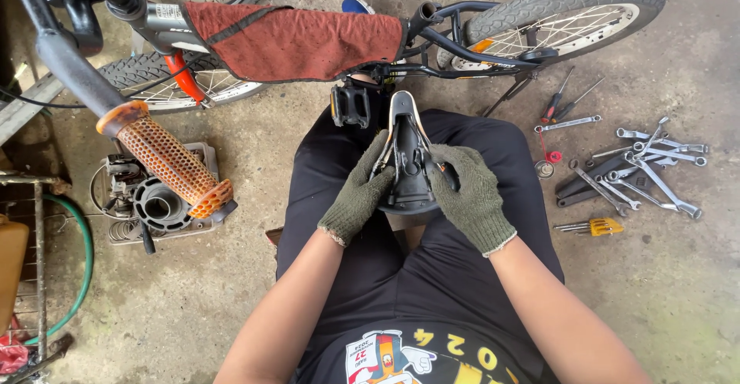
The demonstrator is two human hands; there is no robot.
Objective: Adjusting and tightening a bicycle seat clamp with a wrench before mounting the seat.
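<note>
A black bicycle saddle [407, 146] lies upside down on my lap, its rails and clamp facing up. My left hand [361, 191], in a grey-green knit glove, grips the saddle's left side. My right hand [469, 197], gloved the same, holds the right side with its fingers on the clamp, and a small orange-tipped piece shows at the fingertips. A small bicycle [324, 37] stands just beyond my knees, a red cloth [301, 41] draped over its top tube and a black pedal [351, 106] close to the saddle's nose.
Several wrenches [647, 168], two screwdrivers [566, 102] and a yellow hex-key set [597, 227] lie on the concrete floor to the right. An orange handlebar grip [171, 159] juts in at left above a grey engine part [158, 203]. A green hose [81, 268] curves at far left.
</note>
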